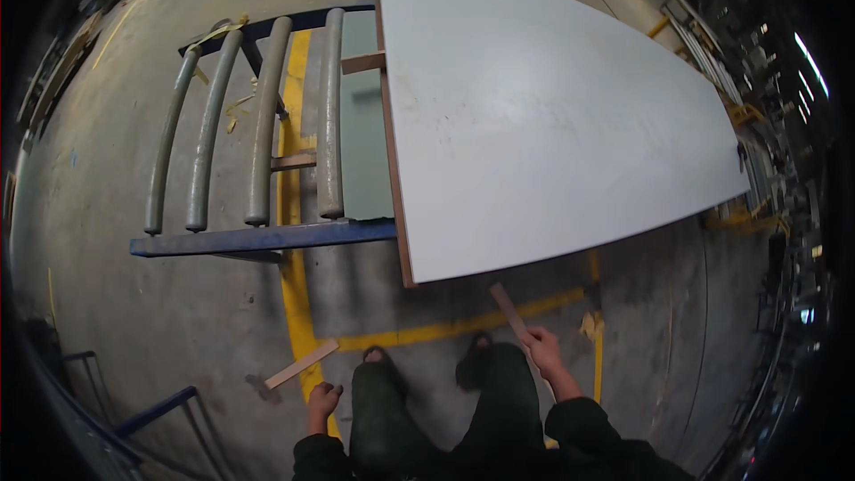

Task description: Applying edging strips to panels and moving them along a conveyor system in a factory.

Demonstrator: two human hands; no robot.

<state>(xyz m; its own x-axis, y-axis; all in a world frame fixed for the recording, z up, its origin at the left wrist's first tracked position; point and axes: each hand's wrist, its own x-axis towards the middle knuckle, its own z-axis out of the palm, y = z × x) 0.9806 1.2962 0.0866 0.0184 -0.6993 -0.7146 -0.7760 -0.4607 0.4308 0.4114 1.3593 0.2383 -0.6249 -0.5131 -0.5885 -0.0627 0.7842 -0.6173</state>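
My right hand (545, 352) is closed around a thin wooden strip (506, 305), whose far end points toward the near edge of a large white panel (552, 116). My left hand (324, 399) hangs low with its fingers curled, and nothing shows in it. Just beyond that hand is another light wooden strip (303, 363), apart from the fingers and seemingly on the floor. The panel lies flat with a brown edge on its left side, on a blue-framed roller conveyor (267, 239). A short wood piece (363, 62) sticks out from the panel's left edge.
Bare grey rollers (207, 134) extend left of the panel, with a green sheet (363, 134) lower down beside them. Yellow floor lines (298, 303) run near my feet. A blue metal rail (158, 411) stands at lower left. Racks with stacked material (712, 80) stand at right.
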